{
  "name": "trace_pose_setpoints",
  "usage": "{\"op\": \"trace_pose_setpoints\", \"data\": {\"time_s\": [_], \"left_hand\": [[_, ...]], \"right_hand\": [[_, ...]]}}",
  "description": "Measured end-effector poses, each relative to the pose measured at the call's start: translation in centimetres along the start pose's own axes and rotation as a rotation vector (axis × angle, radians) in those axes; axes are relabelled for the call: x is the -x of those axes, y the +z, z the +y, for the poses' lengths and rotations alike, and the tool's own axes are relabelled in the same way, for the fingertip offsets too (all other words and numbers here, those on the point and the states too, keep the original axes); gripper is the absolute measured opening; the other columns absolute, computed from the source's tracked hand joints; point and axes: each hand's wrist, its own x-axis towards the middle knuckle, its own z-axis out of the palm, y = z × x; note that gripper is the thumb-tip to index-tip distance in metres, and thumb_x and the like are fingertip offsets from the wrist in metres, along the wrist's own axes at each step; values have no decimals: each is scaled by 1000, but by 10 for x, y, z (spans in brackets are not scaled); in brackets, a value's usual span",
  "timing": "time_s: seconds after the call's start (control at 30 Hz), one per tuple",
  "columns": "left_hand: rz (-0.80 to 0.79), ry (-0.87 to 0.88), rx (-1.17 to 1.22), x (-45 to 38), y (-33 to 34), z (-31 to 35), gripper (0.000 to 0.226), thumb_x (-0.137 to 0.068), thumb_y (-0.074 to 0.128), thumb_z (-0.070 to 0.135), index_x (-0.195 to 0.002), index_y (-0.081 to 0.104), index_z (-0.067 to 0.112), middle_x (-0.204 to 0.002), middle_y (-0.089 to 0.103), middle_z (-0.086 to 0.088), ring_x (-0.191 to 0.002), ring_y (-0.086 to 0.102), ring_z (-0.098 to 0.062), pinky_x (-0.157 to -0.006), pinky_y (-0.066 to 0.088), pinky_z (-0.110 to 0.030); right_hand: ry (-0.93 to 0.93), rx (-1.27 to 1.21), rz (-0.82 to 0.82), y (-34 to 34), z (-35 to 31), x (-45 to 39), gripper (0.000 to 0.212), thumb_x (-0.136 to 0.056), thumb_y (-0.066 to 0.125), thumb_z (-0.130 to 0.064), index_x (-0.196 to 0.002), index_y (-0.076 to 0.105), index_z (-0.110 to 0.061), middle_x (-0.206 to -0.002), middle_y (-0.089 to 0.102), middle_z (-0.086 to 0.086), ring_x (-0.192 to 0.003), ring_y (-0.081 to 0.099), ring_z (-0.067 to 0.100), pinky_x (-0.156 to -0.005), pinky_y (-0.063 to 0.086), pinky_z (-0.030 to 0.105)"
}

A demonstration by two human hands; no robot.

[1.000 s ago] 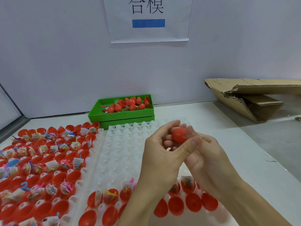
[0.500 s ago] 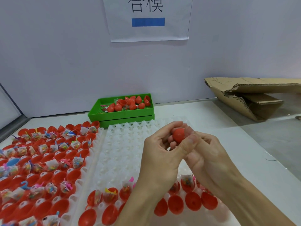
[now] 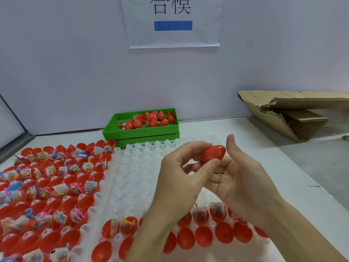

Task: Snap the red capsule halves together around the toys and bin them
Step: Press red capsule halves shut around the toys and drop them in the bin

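A closed red capsule is held above the white moulded tray. My left hand pinches it between thumb and forefinger. My right hand lies open beside and under it, thumb straight up and off the capsule, fingers stretched below. Along the tray's near rows sit open red halves, some holding bagged toys. The green bin at the back holds several closed red capsules.
On the left, a second tray is packed with red halves and bagged toys. Torn cardboard lies at the back right by the wall. The table's edge runs along the right.
My right thumb has lifted off the capsule and the hand has opened. The capsule is now held by my left hand alone and shows more fully.
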Motion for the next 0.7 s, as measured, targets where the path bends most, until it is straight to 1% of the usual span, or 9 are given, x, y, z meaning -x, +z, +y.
{"op": "trace_pose_setpoints", "data": {"time_s": [0.07,0.13,0.2,0.27,0.33,0.4,0.53,0.7], "left_hand": [[44,-11,53,-1,0,1,17,-85,75,25,-102,74,25,-96,76,9,-95,71,-9,-81,55,-19],[106,-96,213,-3,0,0,22,-84,71,35,-101,74,21,-95,78,2,-93,73,-12,-78,56,-19],[156,-198,411,-5,-1,0,33,-85,65,40,-100,75,13,-97,77,-8,-95,73,-18,-79,57,-24],[187,-267,572,-6,-1,0,37,-85,60,38,-98,75,7,-100,76,-14,-97,73,-22,-77,57,-25],[201,-309,663,-6,-2,1,36,-85,59,36,-98,74,5,-102,75,-17,-99,73,-24,-77,58,-25],[202,-327,698,-7,-3,1,37,-85,60,35,-100,73,5,-103,75,-17,-101,72,-25,-78,59,-26],[207,-332,695,-7,-3,-1,39,-85,60,35,-103,71,3,-103,75,-16,-100,72,-24,-79,59,-27],[225,-346,678,-8,-3,-1,42,-83,62,32,-109,67,0,-103,76,-14,-95,73,-19,-73,57,-24]], "right_hand": [[40,44,-47,0,-2,0,80,-89,42,-69,-112,73,2,-116,70,23,-105,70,31,-86,59,33],[55,83,-43,-1,-3,0,84,-89,36,-69,-110,73,3,-112,71,26,-94,72,29,-76,59,29],[38,110,-14,-3,-4,-1,80,-89,37,-65,-106,75,3,-100,73,25,-82,72,28,-69,59,27],[13,115,16,-4,-4,-1,73,-91,40,-60,-103,76,3,-94,72,24,-79,72,28,-67,59,28],[-6,111,48,-5,-4,-2,68,-91,44,-55,-101,76,4,-92,71,24,-79,71,29,-64,59,28],[-14,116,68,-5,-4,-1,65,-89,46,-53,-100,76,4,-92,71,24,-79,71,28,-64,59,27],[-23,135,79,-4,-2,-2,61,-86,50,-51,-100,76,3,-94,72,24,-82,72,28,-65,59,27],[-37,93,116,0,-4,-3,55,-89,51,-45,-99,76,3,-95,73,24,-84,74,27,-66,60,27]]}}
